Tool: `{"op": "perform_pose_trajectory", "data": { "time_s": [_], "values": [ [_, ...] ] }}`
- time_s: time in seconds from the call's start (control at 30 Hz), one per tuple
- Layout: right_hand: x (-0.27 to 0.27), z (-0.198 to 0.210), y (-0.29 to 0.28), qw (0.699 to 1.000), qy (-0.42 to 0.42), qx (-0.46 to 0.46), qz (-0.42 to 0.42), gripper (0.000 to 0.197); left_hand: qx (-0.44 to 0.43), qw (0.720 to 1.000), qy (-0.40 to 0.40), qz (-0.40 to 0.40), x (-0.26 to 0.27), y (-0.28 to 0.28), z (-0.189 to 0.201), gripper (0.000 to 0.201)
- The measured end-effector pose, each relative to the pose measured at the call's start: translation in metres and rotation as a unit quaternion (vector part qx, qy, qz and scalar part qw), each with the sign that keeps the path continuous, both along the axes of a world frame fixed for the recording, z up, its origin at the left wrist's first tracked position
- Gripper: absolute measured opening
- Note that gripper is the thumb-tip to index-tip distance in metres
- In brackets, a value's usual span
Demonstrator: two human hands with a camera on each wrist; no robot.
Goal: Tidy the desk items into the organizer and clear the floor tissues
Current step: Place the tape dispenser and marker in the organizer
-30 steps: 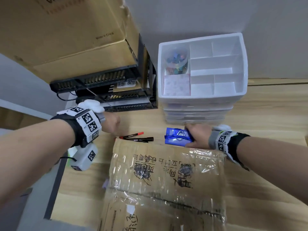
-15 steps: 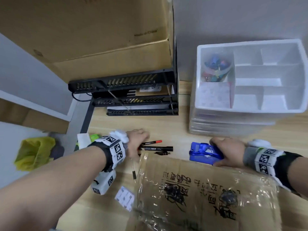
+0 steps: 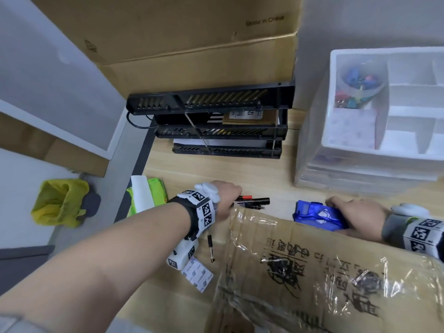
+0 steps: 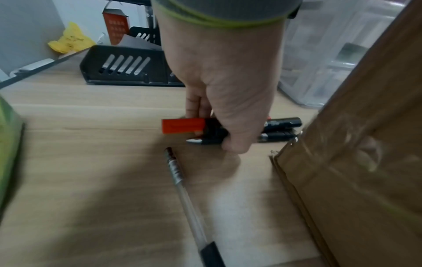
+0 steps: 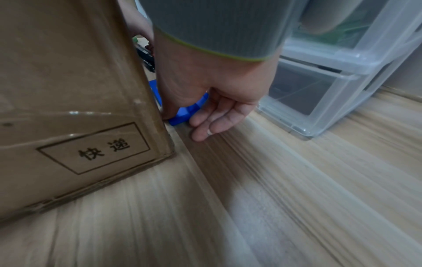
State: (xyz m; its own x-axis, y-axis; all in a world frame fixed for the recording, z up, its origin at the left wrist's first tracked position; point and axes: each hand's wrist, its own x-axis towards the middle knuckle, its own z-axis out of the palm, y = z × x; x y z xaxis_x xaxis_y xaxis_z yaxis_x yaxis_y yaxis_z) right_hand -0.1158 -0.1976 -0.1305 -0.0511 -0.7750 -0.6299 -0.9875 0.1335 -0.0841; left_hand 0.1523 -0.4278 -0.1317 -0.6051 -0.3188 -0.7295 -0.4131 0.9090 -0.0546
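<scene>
Markers, black-barrelled and one red-capped point(image 4: 182, 126), are pinched by the left hand point(image 4: 224, 101) on the wooden surface point(image 3: 276, 179); a blue plastic stapler point(image 3: 314, 216) is clasped by the right hand point(image 3: 353, 215). Pickup appears underway; lifting to the white compartmented organizer point(image 3: 413, 150) beyond is called for.

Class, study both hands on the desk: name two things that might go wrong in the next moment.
The left hand pinches several markers at once; one may slip out. The right hand holds the blue item only at its end, tight against the cardboard box, so it may snag or drop.
</scene>
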Motion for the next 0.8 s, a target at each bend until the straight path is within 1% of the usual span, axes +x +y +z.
{"op": "perform_pose_trajectory", "data": {
  "time_s": [0.1, 0.17, 0.27, 0.37, 0.4, 0.47, 0.5, 0.6, 0.7, 0.8],
  "values": [
    [0.000, 0.000, 0.002, 1.000, 0.006, 0.004, -0.002, 0.079, 0.004, 1.000, -0.019, -0.012, -0.005, -0.002, -0.004, 0.025],
    [0.000, 0.000, 0.004, 1.000, 0.003, 0.011, -0.007, 0.079, 0.017, 1.000, -0.018, 0.001, -0.006, 0.000, -0.004, 0.027],
    [0.000, -0.001, 0.006, 1.000, -0.008, 0.010, -0.020, 0.080, 0.020, 0.999, -0.010, 0.044, -0.006, 0.002, -0.003, 0.027],
    [-0.002, 0.001, 0.004, 1.000, -0.010, 0.009, -0.021, 0.081, 0.019, 0.996, 0.007, 0.084, -0.001, 0.002, 0.008, 0.027],
    [0.000, 0.001, 0.004, 1.000, -0.011, 0.009, -0.018, 0.081, 0.014, 0.994, 0.025, 0.105, 0.004, 0.002, 0.011, 0.026],
    [-0.001, 0.005, 0.005, 1.000, -0.016, 0.009, -0.022, 0.081, 0.013, 0.986, 0.067, 0.150, 0.014, 0.000, 0.021, 0.027],
    [0.000, 0.006, 0.006, 0.999, -0.019, 0.009, -0.025, 0.082, 0.004, 0.981, 0.074, 0.177, 0.022, 0.001, 0.026, 0.027],
    [0.001, 0.013, 0.006, 0.999, -0.027, 0.013, -0.020, 0.077, -0.036, 0.960, 0.108, 0.255, 0.049, 0.011, 0.024, 0.029],
    [0.001, 0.015, 0.002, 1.000, -0.026, 0.010, -0.015, 0.074, -0.049, 0.948, 0.073, 0.306, 0.067, 0.029, 0.017, 0.034],
    [-0.001, 0.014, 0.001, 1.000, -0.018, 0.002, -0.010, 0.077, -0.060, 0.930, 0.047, 0.360, 0.072, 0.043, 0.007, 0.031]
  ]
}}
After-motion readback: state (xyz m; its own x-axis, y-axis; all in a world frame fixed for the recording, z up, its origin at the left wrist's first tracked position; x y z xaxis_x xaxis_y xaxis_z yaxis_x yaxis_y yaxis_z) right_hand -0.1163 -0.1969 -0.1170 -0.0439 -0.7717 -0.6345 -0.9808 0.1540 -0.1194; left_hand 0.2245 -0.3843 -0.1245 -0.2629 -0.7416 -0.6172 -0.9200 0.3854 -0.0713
